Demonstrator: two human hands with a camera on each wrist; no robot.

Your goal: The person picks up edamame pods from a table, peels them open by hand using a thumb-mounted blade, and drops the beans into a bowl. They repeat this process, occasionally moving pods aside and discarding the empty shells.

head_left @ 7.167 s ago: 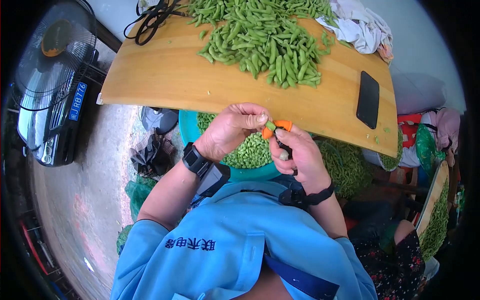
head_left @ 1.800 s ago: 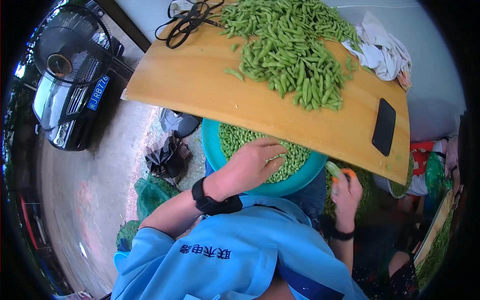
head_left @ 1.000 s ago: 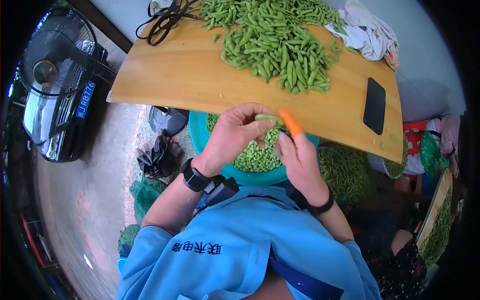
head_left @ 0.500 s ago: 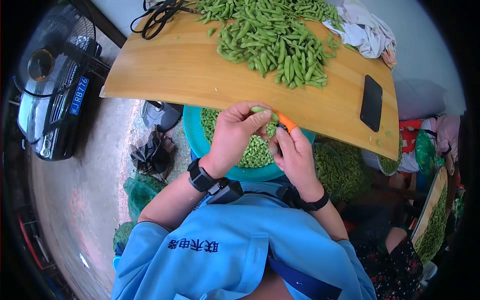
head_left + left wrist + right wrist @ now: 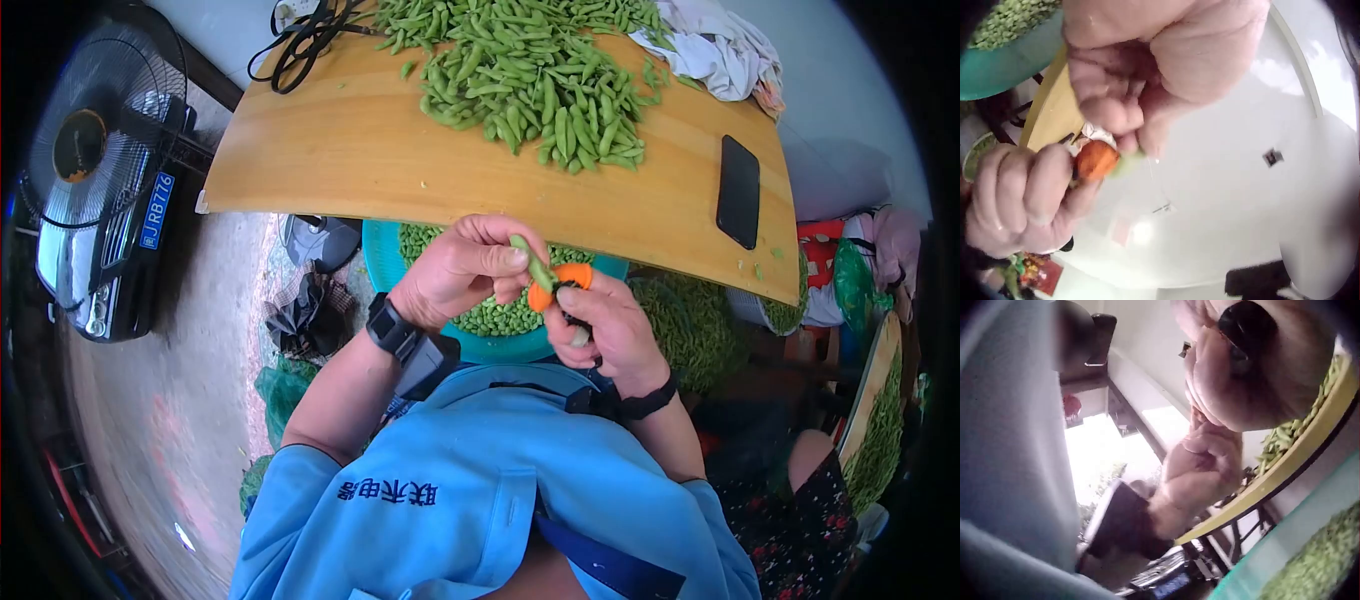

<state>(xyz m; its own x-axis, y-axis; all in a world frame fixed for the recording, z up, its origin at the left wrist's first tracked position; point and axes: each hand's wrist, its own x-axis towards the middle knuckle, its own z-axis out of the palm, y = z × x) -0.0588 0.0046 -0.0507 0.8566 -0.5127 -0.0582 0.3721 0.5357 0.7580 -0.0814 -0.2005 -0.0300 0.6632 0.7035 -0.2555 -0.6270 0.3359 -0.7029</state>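
Observation:
Above the basin my left hand [image 5: 455, 268] pinches a green soybean pod [image 5: 534, 262] between thumb and forefinger. The pod's lower end meets a small orange-and-black tool [image 5: 574, 272], gripped by my right hand [image 5: 615, 325] with the thumb on top. In the left wrist view the orange part [image 5: 1096, 160] sits between both hands, the pod behind it. A rounded black end [image 5: 1247, 328] of the tool shows in my right palm in the right wrist view. Below the hands, the teal basin [image 5: 381, 262] holds shelled green beans [image 5: 497, 318].
A wooden table [image 5: 320, 165] in front bears a heap of pods [image 5: 540, 85], a phone [image 5: 738, 192], a white cloth [image 5: 725, 55] and black cords [image 5: 305, 45]. A fan [image 5: 85, 145] stands at left. More pods [image 5: 690, 335] lie in a container at right.
My left hand has come back from over the basin and my right hand from the right side, bringing a pod with the tool. Since then the pod and tool have tilted between the hands.

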